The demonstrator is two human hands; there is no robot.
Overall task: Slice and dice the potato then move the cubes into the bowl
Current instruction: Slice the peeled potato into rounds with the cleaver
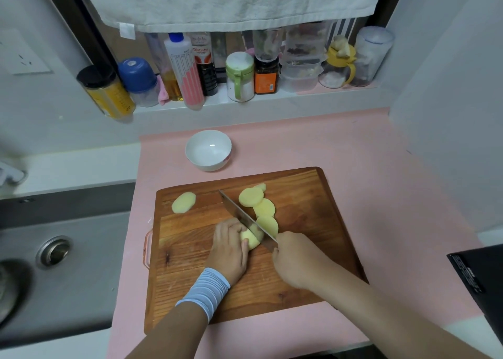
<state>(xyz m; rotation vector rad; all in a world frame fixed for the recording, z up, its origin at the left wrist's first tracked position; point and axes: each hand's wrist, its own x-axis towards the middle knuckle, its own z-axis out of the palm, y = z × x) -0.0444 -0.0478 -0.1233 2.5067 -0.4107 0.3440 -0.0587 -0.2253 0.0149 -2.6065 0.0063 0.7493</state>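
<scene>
A pink counter [367,181] carries a wooden cutting board [313,209] and white bowl [208,149].

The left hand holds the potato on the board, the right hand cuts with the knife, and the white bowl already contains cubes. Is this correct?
One error: in the head view the white bowl is empty. The left hand holds the potato on the board, and the right hand cuts with the knife.

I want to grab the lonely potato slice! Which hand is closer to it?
Left. The left hand is down-right of the slice; the right hand, farther right, holding the knife.
</scene>
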